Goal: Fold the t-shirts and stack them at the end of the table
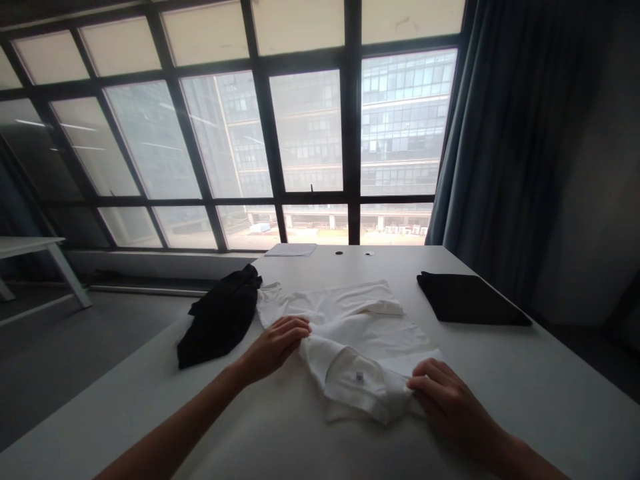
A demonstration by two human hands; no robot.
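Observation:
A white T-shirt (pixel 350 327) lies on the white table (pixel 240 427), its neckline and a small label turned toward me. My left hand (pixel 281 343) pinches the fabric left of the collar, fingers closed on it. On the opposite side of the collar, my right hand (pixel 443 393) grips the shirt between thumb and fingers. Cloth between the two hands is bunched and partly folded over, while the far part is spread out with some wrinkles.
A crumpled black garment (pixel 223 317) lies at the table's left edge. A folded black cloth (pixel 470 299) rests on the right. A flat pale sheet (pixel 290 250) sits at the far edge, near two round table holes. Windows and a dark curtain (pixel 500 153) stand beyond.

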